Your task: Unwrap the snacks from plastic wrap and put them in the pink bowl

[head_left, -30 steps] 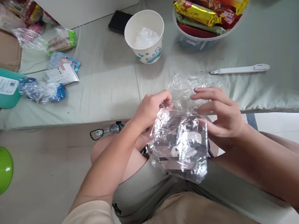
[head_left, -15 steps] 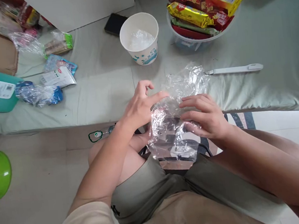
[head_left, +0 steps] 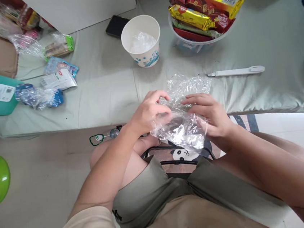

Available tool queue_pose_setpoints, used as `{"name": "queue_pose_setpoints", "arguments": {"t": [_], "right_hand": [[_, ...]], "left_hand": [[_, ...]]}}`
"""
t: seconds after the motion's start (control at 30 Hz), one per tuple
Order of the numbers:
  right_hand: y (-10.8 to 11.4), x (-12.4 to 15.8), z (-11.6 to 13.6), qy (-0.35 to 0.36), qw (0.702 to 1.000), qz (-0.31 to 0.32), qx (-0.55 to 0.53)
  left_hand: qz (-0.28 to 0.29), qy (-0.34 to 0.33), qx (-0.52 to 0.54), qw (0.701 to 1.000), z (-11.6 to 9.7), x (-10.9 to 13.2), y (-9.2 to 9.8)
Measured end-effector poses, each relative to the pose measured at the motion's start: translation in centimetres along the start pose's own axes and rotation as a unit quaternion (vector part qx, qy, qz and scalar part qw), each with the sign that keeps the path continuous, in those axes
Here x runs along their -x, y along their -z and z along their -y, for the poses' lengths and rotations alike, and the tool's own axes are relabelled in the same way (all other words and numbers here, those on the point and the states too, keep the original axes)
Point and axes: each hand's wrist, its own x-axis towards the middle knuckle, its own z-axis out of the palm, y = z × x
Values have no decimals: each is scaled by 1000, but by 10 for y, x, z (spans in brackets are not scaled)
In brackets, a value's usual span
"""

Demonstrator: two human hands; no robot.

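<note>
Thin, clear plastic (head_left: 182,127) is touched by the left grip (head_left: 147,111) and the right grip (head_left: 214,114), and is crumpled between them, partly on the bench (head_left: 107,100) and partly past its edge. The left grip is curled, the right grip a bit spread; whether the plastic is pinched cannot be told. Ahead of the left grip a paper cup (head_left: 148,59) is set; ahead of the right grip, a white knife (head_left: 236,71) and, farther off, a snack tub (head_left: 194,47) are placed.
</note>
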Motion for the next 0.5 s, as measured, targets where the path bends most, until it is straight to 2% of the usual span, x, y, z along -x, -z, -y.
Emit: {"name": "queue_pose_setpoints", "arguments": {"t": [0.1,0.2,0.27,0.33,0.4,0.5], "right_hand": [[1,-2,5,28,998,-57,3],[2,-3,8,54,996,-78,8],[3,-3,11,15,996,-93,2],[5,-3,14,-60,993,-101,8],[8,-4,17,-133,986,-92,29],[10,-6,16,-184,981,-59,36]], "left_hand": [[36,23,68,997,-2,-3,1],[53,25,80,995,-2,-5,5],[60,31,74,995,-3,-5,6],[59,51,73,994,-3,-6,6],[51,79,77,993,-4,-7,6],[38,100,89,990,-5,-9,5]]}}
